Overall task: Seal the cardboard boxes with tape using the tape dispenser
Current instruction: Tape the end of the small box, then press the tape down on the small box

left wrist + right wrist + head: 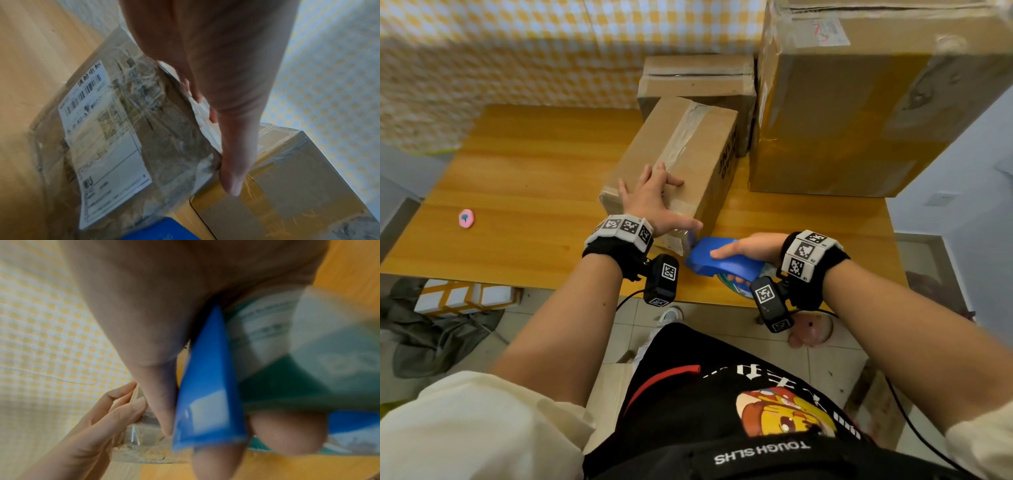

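Observation:
A long cardboard box (688, 150) lies slantwise on the wooden table (517, 171), clear tape along its top seam. My left hand (650, 198) rests flat on its near end with fingers spread, thumb at the near edge. In the left wrist view the straight fingers (236, 146) press the top edge above a white shipping label (107, 129). My right hand (750, 248) grips the blue tape dispenser (722, 262) at the box's near end face. The right wrist view shows the blue dispenser (207, 394) between thumb and fingers, with its tape roll (287, 337) blurred.
A second small box (698, 82) stands behind the long one. A tall big box (859, 102) fills the table's right back. A pink round object (465, 218) lies at the left. A checked yellow cloth (517, 51) hangs behind. The table's front edge is under my wrists.

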